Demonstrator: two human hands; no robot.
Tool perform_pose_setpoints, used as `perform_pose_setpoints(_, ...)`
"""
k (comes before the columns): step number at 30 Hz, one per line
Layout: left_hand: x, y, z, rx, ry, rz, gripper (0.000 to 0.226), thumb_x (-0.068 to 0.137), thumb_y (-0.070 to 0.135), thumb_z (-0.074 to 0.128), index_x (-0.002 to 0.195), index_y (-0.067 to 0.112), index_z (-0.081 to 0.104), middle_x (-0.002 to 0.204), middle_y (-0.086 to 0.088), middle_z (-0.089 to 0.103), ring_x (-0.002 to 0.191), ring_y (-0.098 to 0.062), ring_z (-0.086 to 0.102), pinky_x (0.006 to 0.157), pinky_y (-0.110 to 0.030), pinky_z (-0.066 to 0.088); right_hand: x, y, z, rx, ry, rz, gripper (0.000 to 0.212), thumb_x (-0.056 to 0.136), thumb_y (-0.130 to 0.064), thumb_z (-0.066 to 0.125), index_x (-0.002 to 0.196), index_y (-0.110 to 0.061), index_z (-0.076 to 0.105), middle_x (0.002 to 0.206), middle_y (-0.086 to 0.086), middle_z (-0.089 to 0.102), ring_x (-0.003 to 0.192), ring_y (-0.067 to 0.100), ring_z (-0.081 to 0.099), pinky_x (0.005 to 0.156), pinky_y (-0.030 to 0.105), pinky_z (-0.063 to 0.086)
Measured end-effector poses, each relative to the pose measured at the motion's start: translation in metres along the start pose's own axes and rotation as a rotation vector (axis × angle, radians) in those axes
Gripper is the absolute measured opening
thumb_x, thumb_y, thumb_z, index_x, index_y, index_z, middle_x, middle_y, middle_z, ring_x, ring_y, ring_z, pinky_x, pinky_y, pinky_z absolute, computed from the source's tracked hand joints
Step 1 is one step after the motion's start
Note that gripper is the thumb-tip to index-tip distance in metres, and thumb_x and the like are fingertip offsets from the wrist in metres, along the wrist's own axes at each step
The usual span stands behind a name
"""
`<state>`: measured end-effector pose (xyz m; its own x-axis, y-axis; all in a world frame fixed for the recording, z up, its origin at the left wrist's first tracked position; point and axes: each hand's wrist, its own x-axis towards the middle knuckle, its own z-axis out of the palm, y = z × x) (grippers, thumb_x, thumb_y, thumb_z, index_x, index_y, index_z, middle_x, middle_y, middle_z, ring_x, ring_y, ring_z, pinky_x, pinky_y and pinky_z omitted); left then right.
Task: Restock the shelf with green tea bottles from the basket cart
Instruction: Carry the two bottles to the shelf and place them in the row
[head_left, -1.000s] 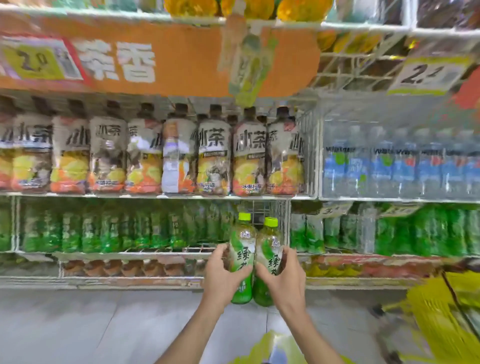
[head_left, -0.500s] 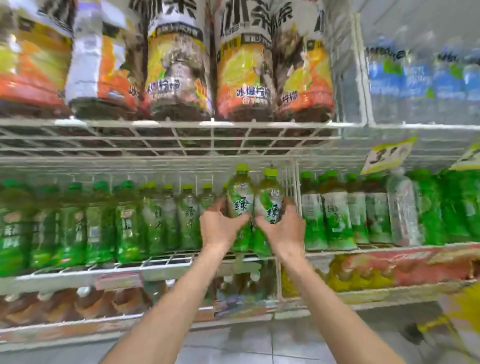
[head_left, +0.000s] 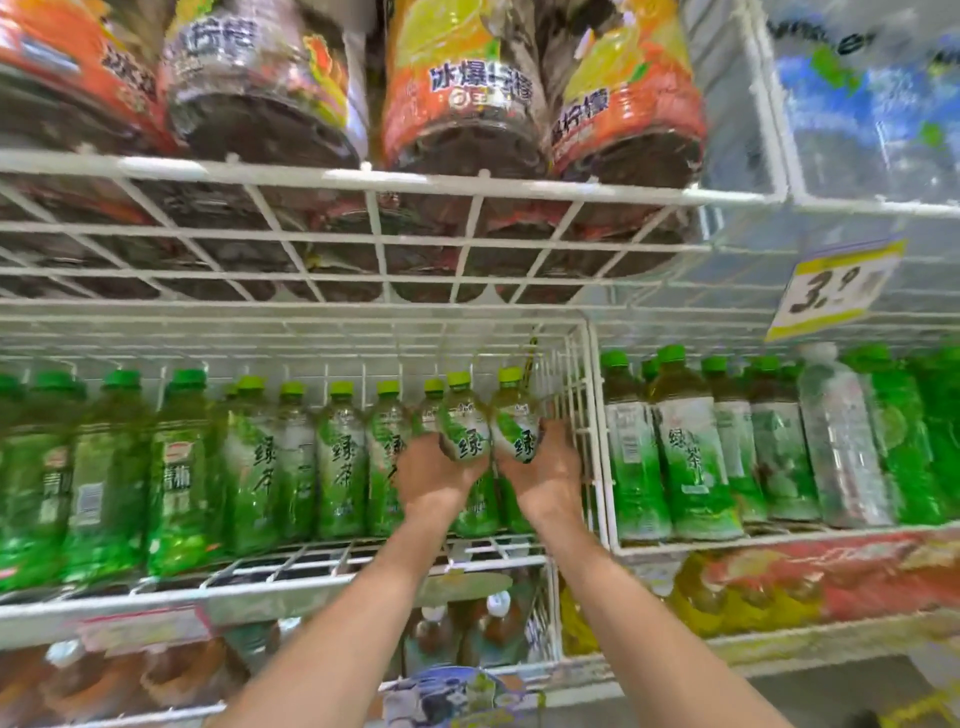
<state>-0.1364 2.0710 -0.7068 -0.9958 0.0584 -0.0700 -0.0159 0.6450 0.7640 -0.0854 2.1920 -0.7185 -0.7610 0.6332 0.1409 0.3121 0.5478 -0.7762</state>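
Both forearms are entering from the bottom edge, cut off below the elbow. The left hand (head_left: 434, 480) is wrapping closed around the middle of the left green tea bottle (head_left: 464, 436); the right hand (head_left: 548, 475) is gripping the right green tea bottle (head_left: 514, 428) the same way. Palms and fingers are covering the lower labels, and the bases are partly hidden behind the wrists (whether they are touching the wire cannot be told).

Both bottles are standing upright, long axes vertical, caps up, side by side and touching, at the right end of the wire shelf (head_left: 363, 551) just beside its white wire divider (head_left: 582, 415). Each is showing a lime-green cap, pale amber liquid at the shoulder and a green-and-white label with dark characters.

Beyond them, a row of shelved green tea bottles (head_left: 340, 457) is filling the shelf leftward, blurring toward the left edge. Overhead, large orange-labelled bottles (head_left: 462, 98) are cut off by the top edge. A yellow price tag (head_left: 836, 288) is hanging at upper right, its last digits unreadable.
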Motion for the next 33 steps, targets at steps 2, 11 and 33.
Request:
perform_pose_setpoints(2, 0.003, 0.001, 0.005, -0.049, -0.014, -0.01, 0.042, 0.071, 0.039, 0.089, 0.066, 0.017, 0.054, 0.062, -0.001, 0.063, 0.052, -0.013, 0.055, 0.056, -0.03, 0.056, 0.008, 0.001, 0.004, 0.012, -0.019, 0.08, 0.068, 0.087, -0.029, 0.079, 0.141, -0.008, 0.042, 0.126, 0.012, 0.065, 0.099, 0.025, 0.068, 0.072, 0.026, 0.052)
perform_pose_setpoints(11, 0.001, 0.003, 0.003, -0.056, -0.017, -0.003, 0.038, 0.069, 0.03, 0.088, 0.071, 0.015, 0.053, 0.069, -0.003, 0.061, 0.06, -0.016, 0.056, 0.054, -0.029, 0.049, 0.024, 0.005, 0.022, -0.086, -0.036, 0.135, 0.051, 0.093, -0.027, 0.072, 0.128, -0.004, 0.044, 0.117, 0.013, 0.063, 0.102, 0.031, 0.067, 0.068, 0.029, 0.047)
perform_pose_setpoints(33, 0.004, -0.032, -0.037, 0.025, 0.131, -0.075, 0.039, 0.08, 0.037, 0.082, 0.068, 0.018, 0.051, 0.059, 0.002, 0.054, 0.049, -0.013, 0.049, 0.048, -0.024, 0.039, 0.037, 0.018, 0.036, -0.052, -0.165, 0.093, 0.056, 0.088, -0.022, 0.078, 0.129, -0.002, 0.045, 0.113, 0.01, 0.061, 0.08, 0.02, 0.059, 0.065, 0.022, 0.05)
